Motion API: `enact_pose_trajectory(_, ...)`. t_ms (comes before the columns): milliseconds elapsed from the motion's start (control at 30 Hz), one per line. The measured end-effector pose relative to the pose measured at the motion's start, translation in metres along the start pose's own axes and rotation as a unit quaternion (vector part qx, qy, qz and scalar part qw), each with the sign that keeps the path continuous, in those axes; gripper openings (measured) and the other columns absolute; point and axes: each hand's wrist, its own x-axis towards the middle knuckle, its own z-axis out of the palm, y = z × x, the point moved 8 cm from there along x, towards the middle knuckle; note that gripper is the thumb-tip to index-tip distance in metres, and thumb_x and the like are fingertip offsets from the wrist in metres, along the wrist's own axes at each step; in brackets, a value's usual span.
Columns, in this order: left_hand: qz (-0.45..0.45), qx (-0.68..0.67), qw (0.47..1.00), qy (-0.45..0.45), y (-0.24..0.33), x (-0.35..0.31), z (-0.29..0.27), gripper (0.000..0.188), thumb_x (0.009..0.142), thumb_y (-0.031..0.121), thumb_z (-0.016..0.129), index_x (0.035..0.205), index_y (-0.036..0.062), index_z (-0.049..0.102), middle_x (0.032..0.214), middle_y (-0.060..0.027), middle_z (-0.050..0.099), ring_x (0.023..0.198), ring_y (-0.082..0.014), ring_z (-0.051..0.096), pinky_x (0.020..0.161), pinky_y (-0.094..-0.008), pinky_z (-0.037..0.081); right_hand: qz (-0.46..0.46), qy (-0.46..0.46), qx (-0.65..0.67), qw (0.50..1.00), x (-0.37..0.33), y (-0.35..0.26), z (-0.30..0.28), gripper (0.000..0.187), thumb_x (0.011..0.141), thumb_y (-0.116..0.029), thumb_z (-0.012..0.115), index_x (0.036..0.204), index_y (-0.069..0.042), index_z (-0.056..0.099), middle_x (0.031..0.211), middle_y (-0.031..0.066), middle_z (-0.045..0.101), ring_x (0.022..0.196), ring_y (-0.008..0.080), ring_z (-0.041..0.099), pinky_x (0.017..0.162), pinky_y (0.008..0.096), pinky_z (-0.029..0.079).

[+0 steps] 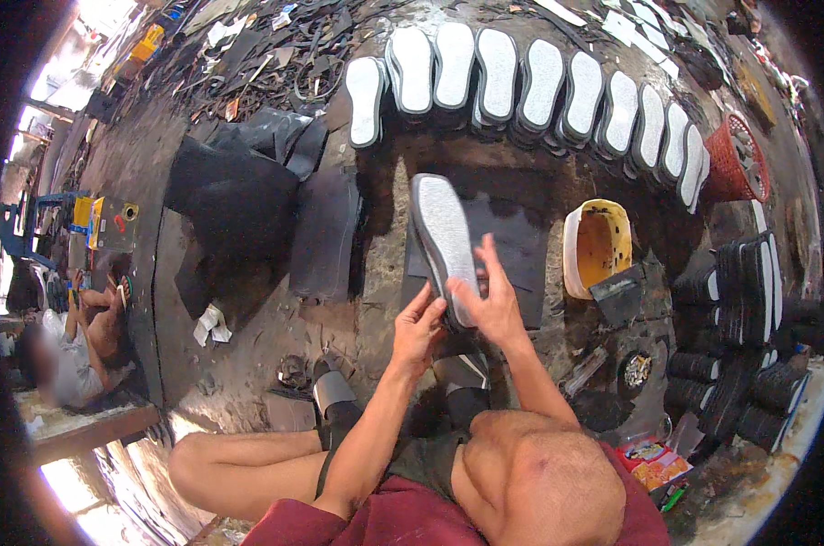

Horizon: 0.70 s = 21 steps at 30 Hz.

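Observation:
A shoe sole (441, 229) with a pale textured face and dark rim stands tilted in front of me, its heel end between my hands. My left hand (417, 329) grips the sole's lower left edge. My right hand (487, 296) presses flat on the sole's lower face, fingers spread. Under the sole lies a dark rubber sheet (521, 238) on the floor. My bent knees show below.
A curved row of several pale soles (539, 86) leans along the back. A yellow-stained white tub (597, 246) sits right, with a red basket (738, 159) and stacked dark soles (744, 300) beyond. Black sheet pieces (239, 196) lie left. Another person (71, 341) sits far left.

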Motion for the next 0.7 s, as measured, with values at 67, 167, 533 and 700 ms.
enact_pose_trajectory(67,0.088,-0.037,0.994,-0.057,0.019,-0.003,0.002,0.057,0.096,0.005,0.075,0.15,0.0018,0.055,0.119,-0.0053,0.073,0.096,-0.0132,0.07,0.074,-0.0272,0.058,-0.087,-0.047,-0.152,0.983,-0.015,-0.028,0.006,0.096,0.082,-0.04,0.089,0.155,0.003,0.044,0.147,0.024,0.058,0.129,0.0272,0.062,0.105,0.0387,0.052)
enact_pose_trajectory(167,0.081,0.018,0.996,-0.032,0.027,-0.005,-0.013,0.065,0.092,0.001,0.078,0.152,-0.0006,0.051,0.118,-0.0096,0.073,0.097,-0.016,0.071,0.076,-0.0287,0.058,-0.063,-0.106,-0.081,0.989,-0.026,-0.04,0.008,0.084,0.079,-0.042,0.088,0.146,-0.002,0.059,0.14,0.0258,0.064,0.132,0.0338,0.063,0.11,0.0411,0.049)
enact_pose_trajectory(533,0.321,0.322,0.859,0.236,0.097,-0.012,-0.108,0.045,0.087,0.001,0.063,0.132,-0.0024,0.066,0.097,-0.008,0.075,0.087,-0.0123,0.07,0.077,-0.0282,0.056,0.053,0.02,0.004,0.998,0.011,-0.051,-0.07,0.065,0.08,-0.02,0.066,0.143,-0.003,0.063,0.122,0.0125,0.07,0.084,0.0142,0.063,0.075,0.0299,0.054)
enact_pose_trajectory(700,0.227,0.257,0.906,0.249,0.121,0.016,-0.181,0.046,0.093,-0.001,0.056,0.139,-0.0052,0.063,0.088,0.0003,0.065,0.075,-0.0091,0.055,0.069,-0.0253,0.045,-0.016,-0.026,0.346,0.938,0.02,-0.07,-0.115,0.072,0.083,-0.025,0.055,0.149,0.003,0.048,0.13,0.0255,0.068,0.105,0.0304,0.073,0.089,0.038,0.058)
